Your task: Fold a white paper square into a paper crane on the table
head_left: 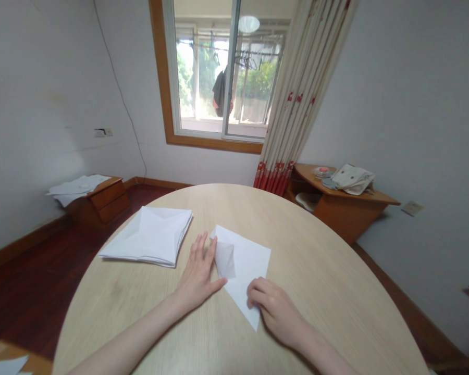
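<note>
A folded sheet of white paper (250,260) lies on the round wooden table, with a small greyish flap turned in along its left side. My left hand (199,265) rests flat at that left edge, fingers stretched out and the thumb by the flap's lower corner. On the paper's lower right edge lies my right hand (271,304), its fingers curled in. Whether the right fingers pinch the edge is hidden. Left of my left hand sits a stack of white paper (148,234), creased on top.
The round table (328,297) fills the foreground. Beyond it stand a low drawer cabinet (109,198) with papers at the left and a corner desk (344,208) with a bag at the right. A curtain (293,104) hangs beside the window.
</note>
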{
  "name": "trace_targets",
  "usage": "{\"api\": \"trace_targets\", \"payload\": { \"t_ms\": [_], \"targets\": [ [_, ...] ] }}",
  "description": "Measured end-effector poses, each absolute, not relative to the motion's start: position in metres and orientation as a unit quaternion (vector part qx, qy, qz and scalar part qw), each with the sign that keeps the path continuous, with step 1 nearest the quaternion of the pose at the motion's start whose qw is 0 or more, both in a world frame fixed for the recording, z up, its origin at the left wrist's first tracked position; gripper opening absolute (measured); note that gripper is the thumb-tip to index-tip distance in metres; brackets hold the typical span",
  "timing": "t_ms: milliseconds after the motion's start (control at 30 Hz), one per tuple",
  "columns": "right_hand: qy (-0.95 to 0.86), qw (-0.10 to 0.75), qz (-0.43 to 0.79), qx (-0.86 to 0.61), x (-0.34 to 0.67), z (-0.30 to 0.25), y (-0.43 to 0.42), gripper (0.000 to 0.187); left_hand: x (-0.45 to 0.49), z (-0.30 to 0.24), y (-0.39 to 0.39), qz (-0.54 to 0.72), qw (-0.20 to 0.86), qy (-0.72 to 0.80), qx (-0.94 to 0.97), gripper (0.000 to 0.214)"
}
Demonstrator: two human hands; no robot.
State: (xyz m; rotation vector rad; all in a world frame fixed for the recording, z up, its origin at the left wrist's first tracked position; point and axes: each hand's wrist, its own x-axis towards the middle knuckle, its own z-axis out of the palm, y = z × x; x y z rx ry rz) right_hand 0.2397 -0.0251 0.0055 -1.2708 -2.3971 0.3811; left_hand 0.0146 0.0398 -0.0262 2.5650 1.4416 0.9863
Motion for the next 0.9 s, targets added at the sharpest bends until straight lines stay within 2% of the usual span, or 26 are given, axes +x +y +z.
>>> {"api": "trace_targets", "payload": {
  "t_ms": [100,200,267,400,500,900],
  "targets": [
    [-0.844,0.268,0.122,-0.448,0.238,-0.003,-0.02,0.03,0.014,-0.026,0.039,0.321,0.012,0.46,0.828,0.107],
    [-0.83,0.292,0.132,-0.458,0.236,-0.004,-0.018,0.026,0.014,-0.024,0.037,0.321,0.002,0.46,0.828,0.105],
    [-0.831,0.273,0.137,-0.466,0.237,-0.004,-0.019,0.027,0.015,-0.023,0.036,0.319,-0.005,0.459,0.829,0.104],
    [-0.852,0.202,0.143,-0.462,0.238,-0.005,-0.019,0.044,0.016,-0.022,0.033,0.322,-0.027,0.454,0.83,0.104],
    [-0.859,0.172,0.139,-0.461,0.239,-0.006,-0.017,0.047,0.017,-0.022,0.031,0.329,-0.055,0.44,0.833,0.103],
    [-0.87,0.157,0.136,-0.447,0.24,-0.006,-0.016,0.043,0.019,-0.012,0.019,0.329,-0.167,0.33,0.869,0.059]
  ]
}}
